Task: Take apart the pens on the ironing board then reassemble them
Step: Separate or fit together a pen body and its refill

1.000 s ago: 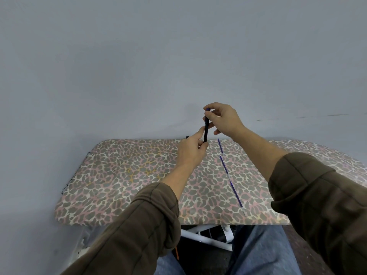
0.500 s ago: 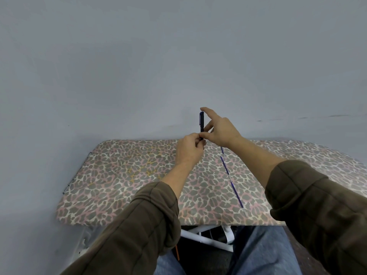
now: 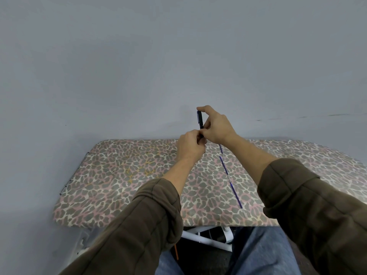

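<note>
A black pen point(image 3: 200, 120) stands upright above the far edge of the leopard-print ironing board point(image 3: 123, 175). My left hand point(image 3: 189, 146) is closed around its lower end, which the fingers hide. My right hand point(image 3: 217, 126) pinches the pen, forefinger on its top and thumb near the bottom. Three thin blue refills lie in a slanted line on the board: one point(image 3: 221, 148) partly under my right wrist, one point(image 3: 225, 166) in the middle, one point(image 3: 236, 193) nearest me.
A plain grey wall stands right behind the board. The board's white legs point(image 3: 206, 240) and my jeans-covered knees show below its near edge. A metal clip edge point(image 3: 74, 173) runs along the board's left end.
The pen went from leaning at my fingertips to standing upright. My left hand slid up and closed around its lower end, and my right forefinger now rests on the top.
</note>
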